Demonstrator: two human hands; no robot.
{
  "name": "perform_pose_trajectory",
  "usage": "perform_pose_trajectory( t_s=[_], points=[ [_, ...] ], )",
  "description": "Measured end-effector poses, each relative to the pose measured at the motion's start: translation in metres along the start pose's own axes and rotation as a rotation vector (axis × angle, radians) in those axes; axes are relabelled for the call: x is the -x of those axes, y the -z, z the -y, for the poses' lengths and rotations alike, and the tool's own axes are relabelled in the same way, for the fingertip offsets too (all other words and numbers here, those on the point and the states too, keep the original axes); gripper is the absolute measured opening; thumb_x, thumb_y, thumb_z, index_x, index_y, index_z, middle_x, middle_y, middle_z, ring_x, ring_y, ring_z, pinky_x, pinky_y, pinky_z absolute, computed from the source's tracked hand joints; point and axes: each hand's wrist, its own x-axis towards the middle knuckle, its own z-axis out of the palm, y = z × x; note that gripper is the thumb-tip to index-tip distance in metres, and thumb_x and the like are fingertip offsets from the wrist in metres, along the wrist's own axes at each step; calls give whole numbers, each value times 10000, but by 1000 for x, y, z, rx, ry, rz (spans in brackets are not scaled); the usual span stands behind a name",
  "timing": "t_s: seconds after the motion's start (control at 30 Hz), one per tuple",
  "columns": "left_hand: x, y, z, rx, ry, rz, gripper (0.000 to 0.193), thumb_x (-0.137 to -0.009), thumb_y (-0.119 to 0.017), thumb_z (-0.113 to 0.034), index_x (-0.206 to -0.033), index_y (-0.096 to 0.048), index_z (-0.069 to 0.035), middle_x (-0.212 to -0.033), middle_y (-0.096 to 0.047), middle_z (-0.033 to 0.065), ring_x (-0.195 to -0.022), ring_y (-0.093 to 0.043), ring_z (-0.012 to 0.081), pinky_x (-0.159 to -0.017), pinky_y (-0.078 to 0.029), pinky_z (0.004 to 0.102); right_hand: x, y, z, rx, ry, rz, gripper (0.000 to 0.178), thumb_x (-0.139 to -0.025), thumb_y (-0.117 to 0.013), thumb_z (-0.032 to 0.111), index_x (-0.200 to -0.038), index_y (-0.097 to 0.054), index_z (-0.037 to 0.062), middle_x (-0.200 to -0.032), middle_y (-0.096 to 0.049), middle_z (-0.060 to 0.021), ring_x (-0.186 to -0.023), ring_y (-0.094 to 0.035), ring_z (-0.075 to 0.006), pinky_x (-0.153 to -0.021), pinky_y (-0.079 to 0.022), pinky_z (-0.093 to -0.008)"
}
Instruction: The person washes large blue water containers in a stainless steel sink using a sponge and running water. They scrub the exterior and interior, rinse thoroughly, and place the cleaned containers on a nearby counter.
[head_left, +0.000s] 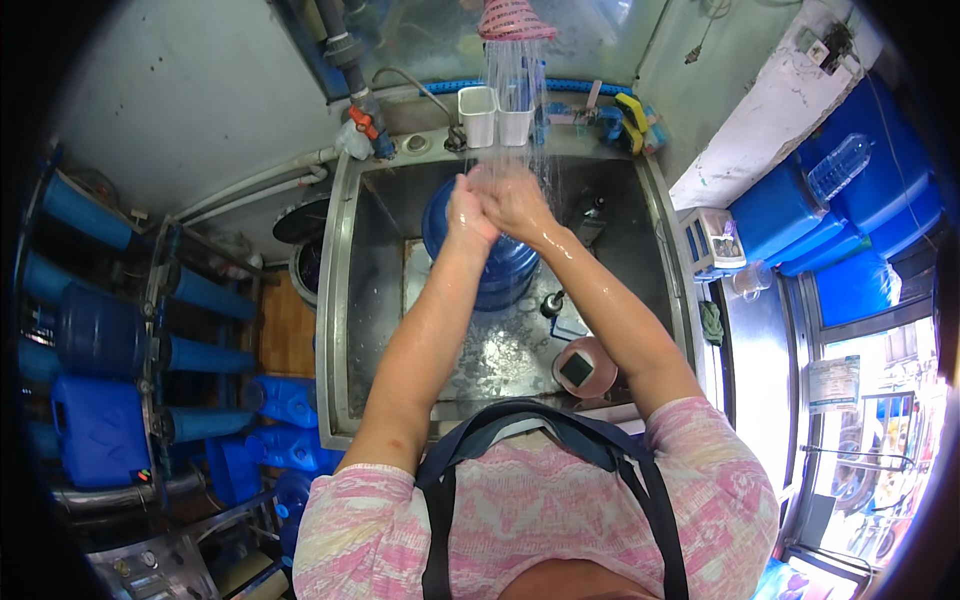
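Both hands meet under falling water, above a blue round water jug (505, 270) standing in the metal sink. My left hand (470, 212) has its thumb up and its fingers hidden against the other hand. Across it lies my right hand (515, 205), back upward, its fingertips blurred by motion and spray. Whether anything is between the palms cannot be seen. The hands cover the jug's top, and I cannot tell if they touch it. Water streams from a shower outlet wrapped in pink printed material (515, 20). Both forearms are wet.
In the sink (335, 330) are a dark bottle (592, 215), a small dark-capped bottle (552, 303) and a pink round container (585, 368). White holders (478, 118) and yellow sponges (632, 120) sit on the back ledge. Blue containers (100, 430) stand left.
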Motion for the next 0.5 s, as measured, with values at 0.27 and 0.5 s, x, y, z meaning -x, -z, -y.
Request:
perform_pose_trajectory(
  t_s=[0.27, 0.5],
  points=[
    [9, 24, -20, -84, 257, 7, 505, -1111, -257, -324, -1397, -470, 33, -1336, -587, 221, -1206, -599, 348, -1070, -463, 531, 6, 12, -14, 148, 120, 176, 284, -895, -619, 428, -973, -805, 228, -1489, -512, -176, -1402, -398, -440, -1026, -375, -569],
    [23, 33, -20, -201, 344, 28, 483, -1099, -289, -320, -1361, -514, 18, -1287, -635, 193, -1172, -627, 338, -1025, -507, 515, -1, 31, -10, 285, 26, 408, 329, -922, -638, 421, -1005, -790, 140, -1539, -442, -234, -1425, -369, -486, -1130, -328, -579]
  ],
)
